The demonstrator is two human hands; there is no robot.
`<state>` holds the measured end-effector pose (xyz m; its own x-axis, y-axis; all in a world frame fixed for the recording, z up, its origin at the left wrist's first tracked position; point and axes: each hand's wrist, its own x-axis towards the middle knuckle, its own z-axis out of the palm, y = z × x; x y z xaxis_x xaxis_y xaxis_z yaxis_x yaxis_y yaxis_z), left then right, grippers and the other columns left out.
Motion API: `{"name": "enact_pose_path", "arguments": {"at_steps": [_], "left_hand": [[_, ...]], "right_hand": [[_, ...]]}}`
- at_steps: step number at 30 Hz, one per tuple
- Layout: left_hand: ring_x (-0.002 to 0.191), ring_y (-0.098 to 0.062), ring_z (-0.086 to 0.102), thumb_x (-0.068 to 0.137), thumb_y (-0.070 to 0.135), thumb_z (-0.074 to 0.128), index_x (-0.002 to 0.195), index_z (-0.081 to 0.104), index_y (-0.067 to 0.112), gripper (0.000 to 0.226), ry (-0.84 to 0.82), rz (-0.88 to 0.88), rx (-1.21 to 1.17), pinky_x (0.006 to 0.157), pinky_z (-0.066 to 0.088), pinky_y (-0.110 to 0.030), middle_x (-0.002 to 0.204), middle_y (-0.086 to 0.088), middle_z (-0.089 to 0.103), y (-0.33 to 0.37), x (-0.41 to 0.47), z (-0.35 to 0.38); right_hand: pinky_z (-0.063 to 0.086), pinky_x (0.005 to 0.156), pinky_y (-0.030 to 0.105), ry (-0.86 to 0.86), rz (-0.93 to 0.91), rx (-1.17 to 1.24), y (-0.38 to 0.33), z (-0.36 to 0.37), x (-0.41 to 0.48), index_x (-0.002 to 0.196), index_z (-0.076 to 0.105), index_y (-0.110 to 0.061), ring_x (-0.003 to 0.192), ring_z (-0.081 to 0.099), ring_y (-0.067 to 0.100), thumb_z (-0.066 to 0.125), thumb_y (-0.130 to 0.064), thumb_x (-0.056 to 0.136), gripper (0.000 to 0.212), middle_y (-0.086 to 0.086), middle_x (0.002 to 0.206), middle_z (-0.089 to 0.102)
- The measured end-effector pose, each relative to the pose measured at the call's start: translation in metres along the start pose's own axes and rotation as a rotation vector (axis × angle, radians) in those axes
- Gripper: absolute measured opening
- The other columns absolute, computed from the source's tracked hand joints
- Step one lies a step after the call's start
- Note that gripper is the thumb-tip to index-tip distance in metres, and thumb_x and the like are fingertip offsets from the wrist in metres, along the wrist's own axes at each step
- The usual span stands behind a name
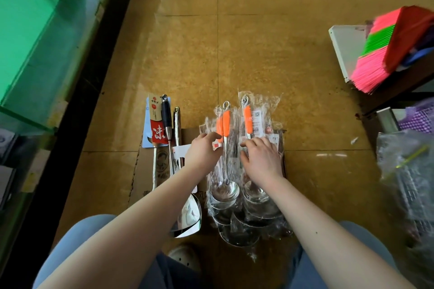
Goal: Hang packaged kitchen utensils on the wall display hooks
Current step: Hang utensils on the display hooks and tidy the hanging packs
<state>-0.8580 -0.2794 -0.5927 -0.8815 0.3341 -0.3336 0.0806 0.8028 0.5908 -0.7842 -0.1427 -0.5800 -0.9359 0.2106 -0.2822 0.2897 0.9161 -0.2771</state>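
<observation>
**Packaged ladles on the floor [258,54], seen from above my knees.** Two piles lie side by side on flattened cardboard [145,178]. The left pile of ladles [226,122] is at 12 o'clock from my left hand [203,149]. The right pile of ladles [248,119] is under my right hand [261,158].

**Orientation.** Every ladle has its long axis on the 12–6 line. The hanging ring and orange grip point to 12 o'clock, away from me. The steel bowl is at 6 o'clock, near my knees.

**Hands.** The left hand's fingertips touch the film beside the lower end of an orange grip; I cannot tell whether they pinch it. The right hand's fingers are spread and nearly straight, resting flat on the right pile and gripping nothing.

**Handling, as I judge it.** The steel is stiff and bowl-heavy. The clear film is loose, crinkly and slippery, so the bags will slide over one another. The surest hold is round the orange grip, through the film, which leaves the ring free for a hook.

**Surroundings.** At 9 o'clock of the piles lie a steel turner [187,216] and carded utensils [157,129], laid the same way. No display hooks are in view.
</observation>
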Motion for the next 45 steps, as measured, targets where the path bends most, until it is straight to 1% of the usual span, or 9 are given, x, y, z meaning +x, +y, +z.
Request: {"name": "enact_pose_path", "arguments": {"at_steps": [4,8,14,17,22,25,34,40,45], "left_hand": [[0.107,-0.023,0.055,0.091,0.019,0.057,0.126,0.056,0.017,0.035,-0.035,-0.037,-0.003,0.088,0.05,-0.037,0.125,-0.006,0.055,0.017,-0.011,-0.014],[0.113,-0.025,0.054,0.091,0.02,0.058,0.127,0.055,0.016,0.036,-0.11,-0.029,0.022,0.093,0.048,-0.039,0.126,-0.007,0.055,0.058,-0.044,-0.055],[0.11,-0.025,0.055,0.09,0.018,0.058,0.127,0.052,0.017,0.037,-0.136,0.005,0.044,0.085,0.048,-0.032,0.125,-0.007,0.056,0.15,-0.094,-0.149],[0.107,-0.022,0.054,0.091,0.019,0.057,0.125,0.05,0.018,0.035,-0.149,0.026,0.047,0.08,0.046,-0.029,0.124,-0.004,0.055,0.203,-0.12,-0.195],[0.11,-0.023,0.053,0.091,0.021,0.056,0.124,0.051,0.018,0.034,-0.173,0.095,0.066,0.088,0.049,-0.037,0.124,-0.004,0.055,0.288,-0.159,-0.255],[0.107,-0.024,0.055,0.091,0.021,0.056,0.124,0.051,0.019,0.032,-0.185,0.14,0.085,0.085,0.05,-0.038,0.123,-0.004,0.054,0.34,-0.182,-0.282],[0.108,-0.024,0.056,0.09,0.022,0.055,0.12,0.055,0.02,0.031,-0.264,0.275,0.118,0.087,0.05,-0.036,0.121,-0.003,0.057,0.449,-0.242,-0.295],[0.106,-0.026,0.057,0.087,0.01,0.054,0.124,0.046,0.012,0.038,-0.327,0.366,0.047,0.083,0.052,-0.037,0.119,-0.005,0.057,0.499,-0.271,-0.283],[0.101,-0.028,0.06,0.087,0.011,0.057,0.12,0.046,0.011,0.035,-0.437,0.535,0.058,0.08,0.051,-0.036,0.112,-0.007,0.059,0.542,-0.296,-0.273]], "right_hand": [[0.024,0.112,0.037,-0.047,0.047,0.049,-0.005,-0.019,-0.016,0.137,0.043,-0.021,0.132,0.033,0.019,0.039,-0.033,0.099,0.04,-0.003,0.137,0.047],[0.024,0.112,0.036,-0.087,0.099,0.075,-0.017,-0.075,-0.05,0.137,0.042,-0.022,0.133,0.032,0.018,0.04,-0.033,0.099,0.04,-0.002,0.139,0.046],[0.025,0.114,0.04,-0.09,0.14,0.078,-0.042,-0.203,-0.102,0.135,0.046,-0.021,0.135,0.031,0.019,0.04,-0.033,0.098,0.039,-0.002,0.141,0.045],[0.027,0.11,0.037,-0.047,0.141,0.064,-0.053,-0.274,-0.131,0.131,0.049,-0.022,0.13,0.036,0.018,0.04,-0.035,0.098,0.036,-0.004,0.136,0.05],[0.029,0.106,0.035,0.026,0.159,0.063,-0.064,-0.379,-0.177,0.125,0.052,-0.022,0.126,0.039,0.018,0.041,-0.033,0.098,0.031,-0.004,0.13,0.053],[0.03,0.104,0.034,0.064,0.183,0.07,-0.059,-0.435,-0.207,0.123,0.053,-0.023,0.124,0.04,0.019,0.042,-0.032,0.098,0.029,-0.004,0.127,0.054],[0.035,0.101,0.038,0.212,0.291,0.062,-0.029,-0.52,-0.278,0.124,0.053,-0.022,0.122,0.044,0.021,0.045,-0.033,0.096,0.031,-0.002,0.126,0.057],[0.035,0.1,0.035,0.343,0.406,0.092,-0.002,-0.547,-0.319,0.121,0.056,-0.022,0.119,0.046,0.019,0.049,-0.031,0.095,0.029,-0.002,0.121,0.059],[0.037,0.102,0.037,0.44,0.571,0.069,0.012,-0.567,-0.367,0.119,0.058,-0.021,0.118,0.049,0.021,0.047,-0.031,0.095,0.028,0.001,0.12,0.061]]}}
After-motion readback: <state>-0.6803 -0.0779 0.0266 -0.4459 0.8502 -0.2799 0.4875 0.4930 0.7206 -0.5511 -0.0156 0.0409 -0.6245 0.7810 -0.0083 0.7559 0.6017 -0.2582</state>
